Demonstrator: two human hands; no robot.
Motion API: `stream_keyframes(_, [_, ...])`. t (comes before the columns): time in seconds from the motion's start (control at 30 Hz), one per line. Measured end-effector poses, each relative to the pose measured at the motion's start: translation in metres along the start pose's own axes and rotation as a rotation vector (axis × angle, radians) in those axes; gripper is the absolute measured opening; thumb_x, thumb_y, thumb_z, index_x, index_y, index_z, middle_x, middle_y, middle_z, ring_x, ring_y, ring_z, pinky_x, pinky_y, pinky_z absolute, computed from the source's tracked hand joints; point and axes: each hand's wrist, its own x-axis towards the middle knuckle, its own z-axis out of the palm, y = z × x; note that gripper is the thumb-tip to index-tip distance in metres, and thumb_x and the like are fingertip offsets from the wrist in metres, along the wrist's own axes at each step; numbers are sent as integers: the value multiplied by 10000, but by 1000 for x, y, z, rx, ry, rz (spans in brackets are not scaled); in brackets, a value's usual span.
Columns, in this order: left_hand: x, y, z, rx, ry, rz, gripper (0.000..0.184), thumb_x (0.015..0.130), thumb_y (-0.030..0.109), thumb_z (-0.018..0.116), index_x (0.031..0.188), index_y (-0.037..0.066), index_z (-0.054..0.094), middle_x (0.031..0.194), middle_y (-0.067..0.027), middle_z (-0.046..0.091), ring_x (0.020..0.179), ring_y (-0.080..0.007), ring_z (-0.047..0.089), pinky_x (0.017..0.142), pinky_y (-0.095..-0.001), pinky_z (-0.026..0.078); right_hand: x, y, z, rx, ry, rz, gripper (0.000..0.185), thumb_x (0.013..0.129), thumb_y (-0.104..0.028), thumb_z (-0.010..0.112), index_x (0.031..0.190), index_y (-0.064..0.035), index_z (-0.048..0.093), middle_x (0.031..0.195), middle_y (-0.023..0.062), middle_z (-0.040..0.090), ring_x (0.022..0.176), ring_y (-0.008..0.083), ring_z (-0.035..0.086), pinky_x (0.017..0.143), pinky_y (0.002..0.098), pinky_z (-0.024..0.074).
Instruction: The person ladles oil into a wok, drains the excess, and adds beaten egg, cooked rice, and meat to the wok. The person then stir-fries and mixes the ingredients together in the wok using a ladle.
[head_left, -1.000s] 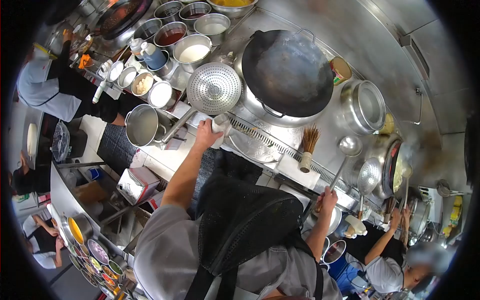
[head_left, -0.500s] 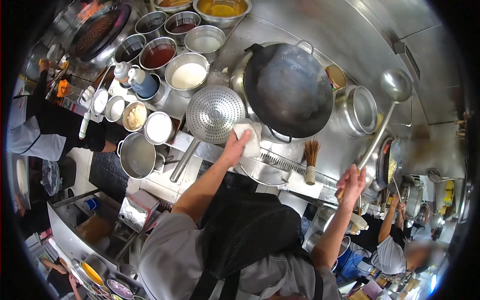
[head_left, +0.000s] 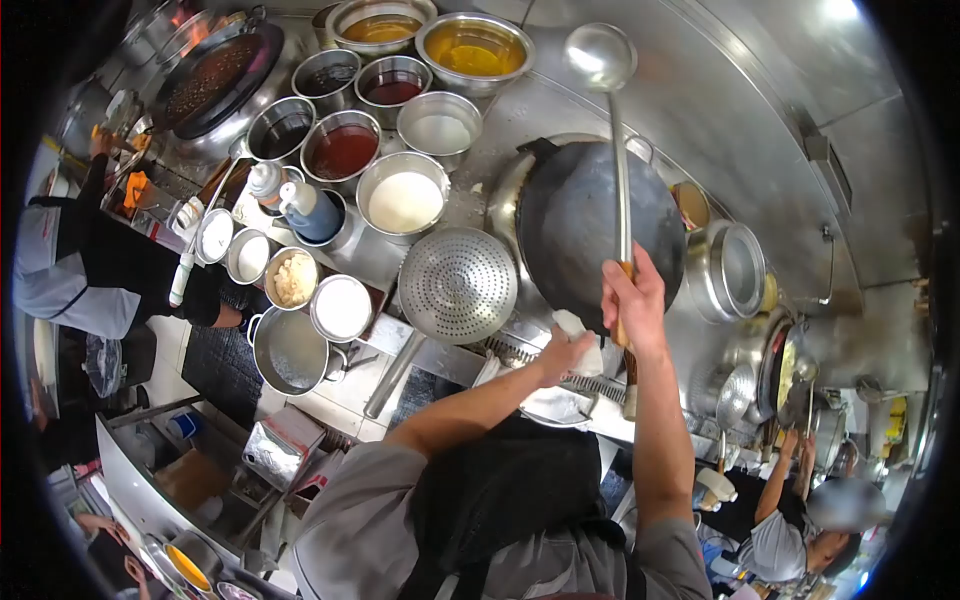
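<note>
My left hand (head_left: pixel 566 360) is closed on a folded white cloth (head_left: pixel 584 348) at the near rim of the dark wok (head_left: pixel 590 220). Whether the cloth wraps the wok's near handle is hidden. A long metal ladle (head_left: pixel 618 150) with a wooden grip is in my right hand (head_left: pixel 636 295), its bowl up and away from me, beyond the wok's far side. The wok sits on the stove, its inside bare and greyish. Left of it rests a perforated strainer (head_left: pixel 458 285), handle pointing toward me. A bamboo brush (head_left: pixel 630 390) lies partly hidden behind my right forearm.
Metal bowls of sauces, one with white liquid (head_left: pixel 403 195), stand to the left with squeeze bottles (head_left: pixel 308 210). A pot (head_left: pixel 290 350) hangs lower left. Stacked metal pots (head_left: pixel 735 270) stand right of the wok. Co-workers stand at far left (head_left: pixel 70 250) and lower right (head_left: pixel 785 525).
My right hand has brought the ladle left, from the wok's right side to over it. My left hand with the cloth has shifted right from beside the strainer to the wok's near rim.
</note>
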Motion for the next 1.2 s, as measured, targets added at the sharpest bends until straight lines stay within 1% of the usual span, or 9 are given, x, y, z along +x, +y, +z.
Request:
stream_keyframes(0.1, [31, -29, -5, -50, 94, 136, 796, 889, 358, 754, 1295, -110, 254, 1211, -207, 531, 1033, -243, 621, 787, -365, 575, 55, -14, 37, -48, -95, 47, 436, 966, -128, 628, 1358, -2, 484, 669, 4, 526, 448, 81, 481, 387, 256, 413])
stream_keyframes(0.13, [42, -38, -7, -18, 159, 128, 781, 872, 289, 777, 1358, -41, 263, 1208, -166, 522, 1036, -228, 619, 839, -373, 572, 73, -17, 49, -62, -123, 65, 426, 962, -135, 633, 1342, -4, 491, 681, 6, 531, 458, 84, 490, 390, 263, 423])
stream_keyframes(0.37, [19, -10, -5, 35, 95, 215, 864, 808, 241, 773, 1369, -128, 230, 1263, -227, 515, 1117, -286, 589, 885, -385, 539, 182, -12, 113, -114, -250, 117, 409, 933, -145, 659, 1284, -9, 497, 723, 20, 548, 505, 100, 522, 404, 278, 442])
stream_keyframes(0.53, [12, 2, -1, 264, 220, 148, 884, 738, 316, 776, 1334, -139, 308, 1172, -233, 556, 1073, -278, 594, 857, -363, 524, 203, -14, 131, -110, -253, 138, 318, 933, -132, 651, 1197, -14, 519, 707, 13, 546, 500, 101, 518, 407, 282, 447])
stream_keyframes(0.63, [6, 6, 1, 231, 235, 113, 837, 727, 294, 777, 1330, -95, 345, 1210, -219, 577, 1082, -306, 608, 944, -383, 495, 217, -17, 132, -146, -293, 179, 242, 934, -120, 643, 1120, -24, 521, 703, 16, 552, 498, 102, 520, 406, 290, 450])
stream_keyframes(0.77, [48, -40, -14, 328, 235, 234, 866, 761, 333, 757, 1342, -112, 294, 1224, -261, 576, 1121, -343, 609, 947, -385, 496, 233, -25, 138, -163, -266, 189, 123, 934, -94, 622, 972, -12, 539, 663, 26, 545, 492, 117, 525, 407, 291, 459])
stream_keyframes(0.87, [30, -19, -5, 388, 265, 174, 888, 775, 350, 747, 1356, -115, 262, 1245, -275, 564, 1156, -350, 596, 965, -385, 489, 251, -31, 141, -58, -336, 249, 123, 942, -95, 610, 870, -26, 537, 620, 23, 529, 491, 122, 526, 409, 295, 463])
stream_keyframes(1.07, [15, -1, 2, 461, 302, 195, 896, 782, 361, 740, 1352, -125, 249, 1283, -278, 532, 1199, -355, 564, 1002, -385, 468, 272, -38, 134, 627, -498, 511, 281, 995, -158, 541, 729, -95, 476, 577, -6, 476, 487, 108, 477, 436, 257, 425])
stream_keyframes(1.2, [14, -1, 5, 478, 325, 172, 920, 779, 367, 741, 1361, -134, 235, 1302, -286, 507, 1214, -356, 550, 1011, -388, 461, 262, -33, 114, 863, -597, 550, 240, 1009, -162, 518, 789, -72, 486, 621, -17, 484, 497, 83, 480, 454, 232, 420])
